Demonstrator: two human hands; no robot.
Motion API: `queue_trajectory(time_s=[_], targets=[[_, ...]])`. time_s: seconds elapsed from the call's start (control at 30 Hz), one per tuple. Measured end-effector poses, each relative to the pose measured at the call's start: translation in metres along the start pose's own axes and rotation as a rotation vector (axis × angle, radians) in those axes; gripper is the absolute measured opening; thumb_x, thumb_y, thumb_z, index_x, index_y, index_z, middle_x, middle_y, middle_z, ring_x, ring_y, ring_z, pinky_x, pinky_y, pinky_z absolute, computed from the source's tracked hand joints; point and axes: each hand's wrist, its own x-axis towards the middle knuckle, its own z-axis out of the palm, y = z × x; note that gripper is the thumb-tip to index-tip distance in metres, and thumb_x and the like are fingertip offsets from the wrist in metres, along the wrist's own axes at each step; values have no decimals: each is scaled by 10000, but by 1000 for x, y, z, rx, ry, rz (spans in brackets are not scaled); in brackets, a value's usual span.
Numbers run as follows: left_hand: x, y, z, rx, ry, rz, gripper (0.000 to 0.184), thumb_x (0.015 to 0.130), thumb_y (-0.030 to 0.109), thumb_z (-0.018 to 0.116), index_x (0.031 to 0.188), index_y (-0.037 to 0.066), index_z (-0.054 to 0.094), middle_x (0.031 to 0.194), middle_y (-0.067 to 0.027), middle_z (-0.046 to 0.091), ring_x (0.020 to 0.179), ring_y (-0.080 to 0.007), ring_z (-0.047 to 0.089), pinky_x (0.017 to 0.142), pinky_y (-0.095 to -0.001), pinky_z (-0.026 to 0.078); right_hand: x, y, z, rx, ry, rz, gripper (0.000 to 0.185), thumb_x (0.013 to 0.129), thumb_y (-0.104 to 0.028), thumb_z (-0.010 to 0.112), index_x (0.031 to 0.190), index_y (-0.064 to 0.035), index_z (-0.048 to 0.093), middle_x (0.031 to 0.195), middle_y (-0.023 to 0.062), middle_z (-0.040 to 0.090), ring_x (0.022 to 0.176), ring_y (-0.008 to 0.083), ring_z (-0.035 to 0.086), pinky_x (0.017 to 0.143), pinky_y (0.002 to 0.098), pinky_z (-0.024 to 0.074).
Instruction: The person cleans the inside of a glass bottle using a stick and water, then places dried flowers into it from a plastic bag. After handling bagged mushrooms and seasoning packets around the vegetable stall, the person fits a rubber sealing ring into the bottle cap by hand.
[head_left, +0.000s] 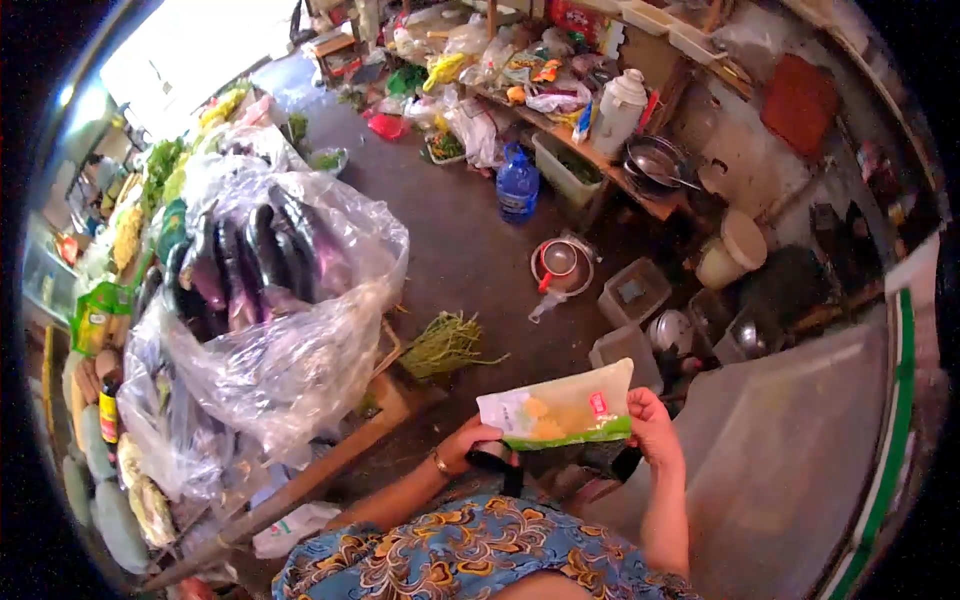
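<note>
A white and green food packet (560, 408) with a red label and a yellow picture is stretched out in front of my body, lying nearly sideways. My left hand (466, 444), with a band on the wrist, is closed on its lower left corner. At the other end, the fingers of my right hand (655, 430) are closed on the right edge. Below the packet, close to my left hand, is a dark object (490, 456) that I cannot make out.
Left, eggplants (245, 255) lie in clear plastic sheeting (270, 370). Green stalks (445, 345) are on the floor ahead, near a red-handled strainer (558, 260) and a blue water jug (517, 185). Plastic tubs (636, 290) and a grey panel (790, 420) stand right.
</note>
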Motion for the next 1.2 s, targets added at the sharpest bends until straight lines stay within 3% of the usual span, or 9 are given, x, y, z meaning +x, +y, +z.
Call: queue_trajectory(time_s=[0.23, 0.3, 0.33, 0.53, 0.6, 0.83, 1.07, 1.13, 1.2], targets=[[39, 43, 11, -124, 80, 22, 442, 817, 238, 516, 1164, -35, 517, 935, -174, 647, 768, -274, 647, 746, -368, 500, 60, -77, -6, -185, -50, -96, 176, 734, 71, 561, 805, -85, 520, 767, -48, 516, 721, 38, 479, 639, 186, 392], [45, 53, 10, 569, -22, 605, 439, 810, 249, 525, 1136, -44, 538, 900, -174, 652, 774, -263, 640, 748, -359, 493, 77, -86, 1, -202, -67, -136, 185, 723, 80, 561, 803, -81, 521, 773, -42, 531, 734, 42, 492, 655, 191, 402], [48, 57, 9, 571, -11, 613, 439, 810, 249, 525, 1136, -44, 538, 900, -174, 652, 774, -263, 640, 748, -359, 493, 87, -90, 3, -166, -77, -156, 182, 718, 84, 562, 804, -74, 538, 785, -38, 545, 754, 49, 505, 672, 200, 411], [64, 71, 3, -291, 211, 95, 461, 807, 282, 526, 1115, -59, 547, 891, -189, 651, 764, -269, 641, 727, -354, 505, 147, -131, 14, -318, -257, -300, 168, 701, 84, 581, 833, -12, 623, 856, 17, 588, 809, 106, 551, 696, 231, 433], [72, 75, 0, -325, 237, 150, 468, 802, 280, 531, 1119, -64, 540, 903, -195, 648, 765, -274, 641, 723, -359, 508, 168, -152, 19, -408, -452, -407, 205, 736, 105, 558, 899, 5, 631, 889, 8, 584, 726, 64, 506, 627, 189, 383], [134, 111, 0, -338, 296, 272, 491, 787, 274, 545, 1129, -78, 522, 938, -214, 639, 765, -290, 641, 712, -372, 514, 240, -225, 13, -786, -707, -578, 249, 675, 73, 546, 908, 14, 607, 792, 80, 525, 669, 154, 518, 573, 248, 387], [225, 157, 19, -268, 405, 273, 530, 781, 225, 579, 1213, -54, 449, 957, -205, 629, 732, -316, 646, 627, -389, 531, 302, -264, -39, -888, -583, -593, 253, 657, 63, 544, 899, 15, 602, 757, 83, 503, 681, 175, 517, 572, 274, 394], [247, 162, 13, -301, 281, 302, 520, 786, 217, 580, 1226, -25, 444, 956, -194, 627, 718, -323, 648, 541, -400, 533, 315, -268, -52, -807, -535, -529, 288, 717, -59, 621, 1004, -57, 636, 791, 123, 540, 744, 290, 557, 673, 348, 465], [266, 166, 3, -376, 222, 263, 522, 790, 190, 584, 1249, 3, 423, 973, -186, 622, 712, -337, 648, 515, -404, 536, 327, -276, -59, -851, -559, -538, 279, 716, -61, 620, 994, -49, 635, 796, 127, 542, 751, 292, 557, 679, 350, 465]])
